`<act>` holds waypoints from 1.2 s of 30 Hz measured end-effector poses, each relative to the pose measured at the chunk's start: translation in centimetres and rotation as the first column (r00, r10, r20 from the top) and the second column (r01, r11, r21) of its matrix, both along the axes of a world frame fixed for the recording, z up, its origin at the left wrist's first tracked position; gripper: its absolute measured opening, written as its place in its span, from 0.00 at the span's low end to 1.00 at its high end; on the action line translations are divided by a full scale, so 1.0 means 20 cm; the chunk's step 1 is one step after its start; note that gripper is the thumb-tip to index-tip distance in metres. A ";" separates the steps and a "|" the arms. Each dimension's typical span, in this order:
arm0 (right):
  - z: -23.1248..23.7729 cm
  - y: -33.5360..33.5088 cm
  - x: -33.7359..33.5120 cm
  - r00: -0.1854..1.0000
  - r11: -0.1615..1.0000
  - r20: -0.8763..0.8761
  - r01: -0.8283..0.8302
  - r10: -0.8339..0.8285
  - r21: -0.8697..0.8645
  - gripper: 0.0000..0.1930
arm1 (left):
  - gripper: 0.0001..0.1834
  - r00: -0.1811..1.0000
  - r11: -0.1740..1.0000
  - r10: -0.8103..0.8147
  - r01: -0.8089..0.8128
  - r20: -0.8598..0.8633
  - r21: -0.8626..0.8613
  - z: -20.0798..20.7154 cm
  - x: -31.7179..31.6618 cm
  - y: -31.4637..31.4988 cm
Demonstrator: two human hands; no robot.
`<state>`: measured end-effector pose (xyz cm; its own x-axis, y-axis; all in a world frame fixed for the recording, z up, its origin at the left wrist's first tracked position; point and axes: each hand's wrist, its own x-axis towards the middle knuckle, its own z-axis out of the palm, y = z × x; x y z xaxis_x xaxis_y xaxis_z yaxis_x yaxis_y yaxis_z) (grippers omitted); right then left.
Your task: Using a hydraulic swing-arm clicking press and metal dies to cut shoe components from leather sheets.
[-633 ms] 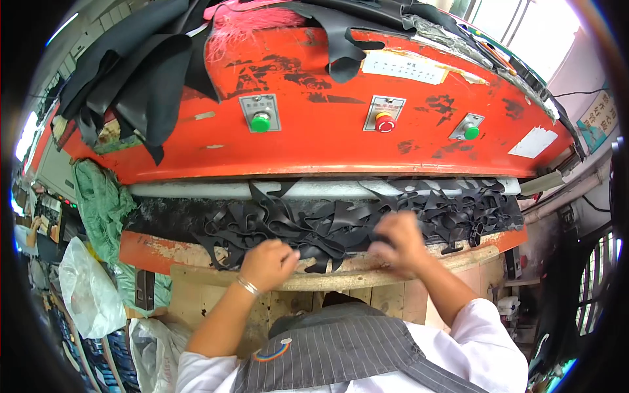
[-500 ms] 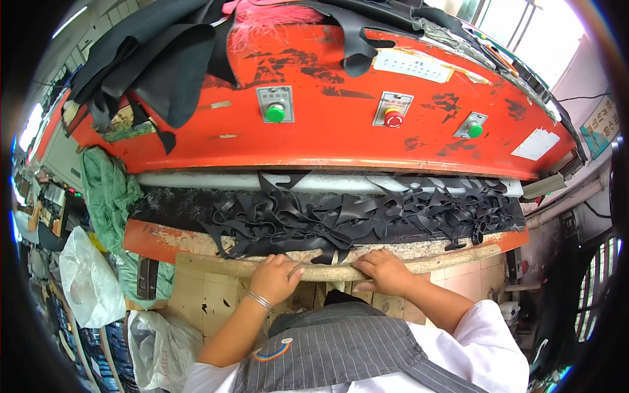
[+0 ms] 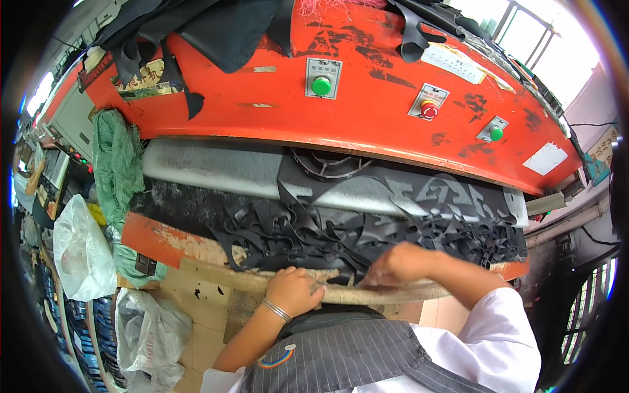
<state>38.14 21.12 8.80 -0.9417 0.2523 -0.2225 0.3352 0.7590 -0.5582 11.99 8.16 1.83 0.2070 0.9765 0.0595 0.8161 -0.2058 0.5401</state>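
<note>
My left hand [image 3: 293,291], with a silver bangle at its wrist, curls over the pale padded rail [image 3: 406,293] along the front of a red press. My right hand [image 3: 398,265] is raised just over the rail at the edge of a heap of black leather scraps [image 3: 308,229]. Its fingers are blurred, and whether they hold a scrap is hidden. Behind the heap lies a whitish cutting board [image 3: 216,167]. On it are a black leather sheet [image 3: 386,180] with cut-out shapes and a curved metal cutting die [image 3: 331,171], partly under the press head.
The red press head [image 3: 262,124] carries green buttons [image 3: 321,86] and a red stop button [image 3: 429,110]. Black leather sheets [image 3: 229,33] drape over its top. At left are a green woven sack [image 3: 114,170] and white plastic bags [image 3: 82,252].
My right hand has left the rail and lifted toward the scraps, while my left hand stays on it. The view has shifted, showing more of the cutting board, leather sheet and die.
</note>
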 end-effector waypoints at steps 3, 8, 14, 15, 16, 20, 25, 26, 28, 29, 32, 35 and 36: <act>0.01 0.39 -0.21 0.986 0.858 -0.121 -0.038 0.116 0.512 0.06 | 0.19 0.997 0.959 -0.051 0.030 -0.065 -0.283 0.18 0.03 0.18; -0.20 0.87 -0.73 0.863 0.662 -0.320 -0.022 0.390 0.749 0.15 | 0.15 0.993 0.960 0.118 -0.118 0.017 0.254 -0.04 0.00 0.61; -0.31 1.12 -0.92 0.809 0.692 -0.147 -0.375 0.570 0.617 0.05 | 0.25 0.998 0.969 0.067 -0.061 -0.019 0.240 -0.23 -0.07 0.75; -0.28 1.14 -0.90 0.771 0.683 -0.223 -0.341 0.596 0.646 0.05 | 0.25 0.997 0.974 0.075 -0.068 -0.025 0.215 -0.22 -0.06 0.75; -0.17 1.13 -0.92 0.766 0.659 -0.214 -0.335 0.607 0.673 0.04 | 0.25 0.995 0.969 0.092 -0.083 -0.026 0.234 -0.22 -0.11 0.74; 0.33 1.19 -0.57 0.840 0.483 -0.264 0.003 0.474 0.876 0.08 | 0.24 0.996 0.952 0.087 -0.081 -0.007 0.294 -0.19 -0.12 0.77; 0.21 1.19 -0.03 0.764 0.518 -0.344 0.630 -0.546 0.578 0.09 | 0.17 0.977 0.961 0.090 -0.136 0.193 0.242 -0.16 -0.19 0.87; 0.08 1.19 0.08 0.661 0.505 -0.347 0.741 -0.665 0.444 0.11 | 0.18 0.971 0.955 0.093 -0.149 0.218 0.256 -0.15 -0.18 0.92; -0.15 1.12 0.17 0.484 0.426 -0.463 0.875 -0.742 0.231 0.12 | 0.20 0.972 0.927 0.092 -0.164 0.218 0.338 -0.16 -0.21 1.03; -0.22 1.07 0.14 0.423 0.385 -0.394 0.906 -0.816 0.176 0.12 | 0.20 0.974 0.927 0.096 -0.162 0.205 0.338 -0.18 -0.25 1.07; -0.36 1.02 0.10 0.305 0.305 -0.325 0.951 -0.895 0.053 0.11 | 0.23 0.980 0.927 0.130 -0.173 0.148 0.333 -0.20 -0.27 1.18; -0.41 1.03 0.05 0.350 0.330 -0.330 0.937 -0.877 0.116 0.11 | 0.21 0.982 0.928 0.115 -0.160 0.151 0.336 -0.22 -0.28 1.26; -0.42 1.03 0.03 0.336 0.312 -0.334 0.942 -0.881 0.124 0.10 | 0.17 0.979 0.928 0.136 -0.179 0.152 0.327 -0.23 -0.28 1.27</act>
